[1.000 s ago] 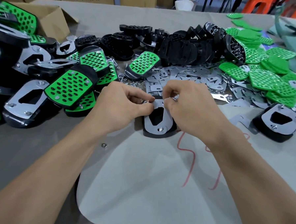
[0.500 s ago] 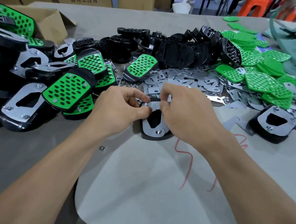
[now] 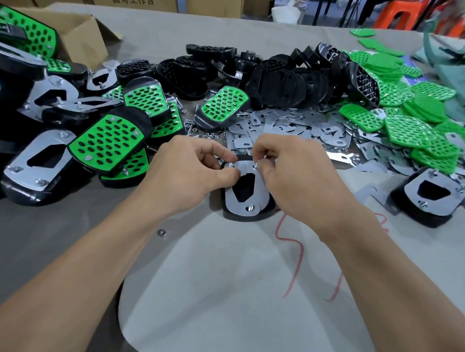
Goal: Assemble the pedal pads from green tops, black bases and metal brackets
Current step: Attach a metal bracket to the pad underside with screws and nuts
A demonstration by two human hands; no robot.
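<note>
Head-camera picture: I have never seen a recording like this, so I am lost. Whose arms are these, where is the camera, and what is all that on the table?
There is no machine here. A person wears a camera on the head, looking down at their own two hands. On the table lies a black base with a metal bracket on top. The left hand pinches a small fastener at the bracket's far left corner. The right hand pinches another at its far right corner. To the left lie finished pads, behind are spare black bases, in the middle loose brackets, and to the right green tops.
</note>
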